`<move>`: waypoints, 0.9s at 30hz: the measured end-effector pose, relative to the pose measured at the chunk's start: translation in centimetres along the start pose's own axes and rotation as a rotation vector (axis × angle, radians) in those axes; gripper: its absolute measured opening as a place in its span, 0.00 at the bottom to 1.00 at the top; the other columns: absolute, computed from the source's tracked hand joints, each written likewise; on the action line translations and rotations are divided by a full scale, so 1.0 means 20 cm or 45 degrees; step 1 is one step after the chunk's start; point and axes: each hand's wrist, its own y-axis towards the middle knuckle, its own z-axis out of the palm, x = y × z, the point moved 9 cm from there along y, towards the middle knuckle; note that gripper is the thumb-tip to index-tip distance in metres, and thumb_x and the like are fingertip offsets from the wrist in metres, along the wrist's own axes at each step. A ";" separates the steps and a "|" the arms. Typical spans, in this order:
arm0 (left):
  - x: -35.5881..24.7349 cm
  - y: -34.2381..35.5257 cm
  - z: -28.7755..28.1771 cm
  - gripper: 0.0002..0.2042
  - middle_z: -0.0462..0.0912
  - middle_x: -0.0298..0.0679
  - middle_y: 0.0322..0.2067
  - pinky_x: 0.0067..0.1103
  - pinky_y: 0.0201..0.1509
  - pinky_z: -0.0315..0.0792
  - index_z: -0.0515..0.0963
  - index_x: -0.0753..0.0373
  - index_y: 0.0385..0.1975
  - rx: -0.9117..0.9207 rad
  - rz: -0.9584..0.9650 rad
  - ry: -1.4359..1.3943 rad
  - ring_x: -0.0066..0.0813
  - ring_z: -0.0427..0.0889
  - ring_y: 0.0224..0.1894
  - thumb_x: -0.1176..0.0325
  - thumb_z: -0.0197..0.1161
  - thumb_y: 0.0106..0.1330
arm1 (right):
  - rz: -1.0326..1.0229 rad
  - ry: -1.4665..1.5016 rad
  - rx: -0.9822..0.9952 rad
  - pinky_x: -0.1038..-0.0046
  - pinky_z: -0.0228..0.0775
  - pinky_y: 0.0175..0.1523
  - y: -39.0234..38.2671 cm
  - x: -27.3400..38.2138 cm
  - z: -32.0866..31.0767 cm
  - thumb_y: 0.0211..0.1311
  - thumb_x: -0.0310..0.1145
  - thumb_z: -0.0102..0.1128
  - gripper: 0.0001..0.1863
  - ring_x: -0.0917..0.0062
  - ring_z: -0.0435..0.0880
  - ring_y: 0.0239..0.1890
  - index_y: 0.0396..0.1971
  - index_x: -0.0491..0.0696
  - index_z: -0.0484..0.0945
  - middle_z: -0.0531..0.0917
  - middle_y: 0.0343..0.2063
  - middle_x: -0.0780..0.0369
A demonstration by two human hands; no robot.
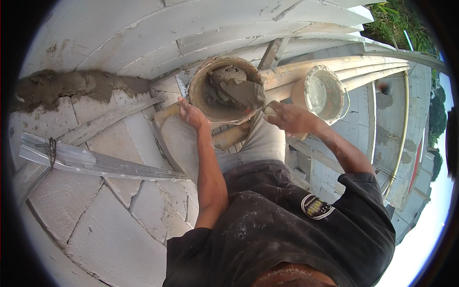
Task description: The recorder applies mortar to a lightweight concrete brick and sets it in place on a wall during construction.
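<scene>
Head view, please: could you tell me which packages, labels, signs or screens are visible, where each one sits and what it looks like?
Shirt badge: on the chest of the person's dark shirt, lower right of centre; an oval patch with a white rim, dark ground and yellowish marks.
Red strip: far right, down among the low block walls; long, narrow and red, too small to tell whether it is a sign.
No packages or screens are in view.

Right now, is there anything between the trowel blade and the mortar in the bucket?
Nothing visible. The right hand holds the trowel with its blade already inside the mortar bucket, lying on the mortar. The left hand grips the bucket's near rim, beside the blade's path, not across it.
</scene>
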 end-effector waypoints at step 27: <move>0.01 -0.02 0.03 0.23 0.78 0.47 0.48 0.26 0.55 0.67 0.73 0.76 0.53 0.096 0.057 0.169 0.32 0.75 0.48 0.57 0.49 0.76 | -0.035 -1.258 -0.283 0.71 0.79 0.42 0.33 0.13 0.31 0.59 0.35 0.62 0.18 0.70 0.87 0.39 0.47 0.41 0.77 0.85 0.39 0.58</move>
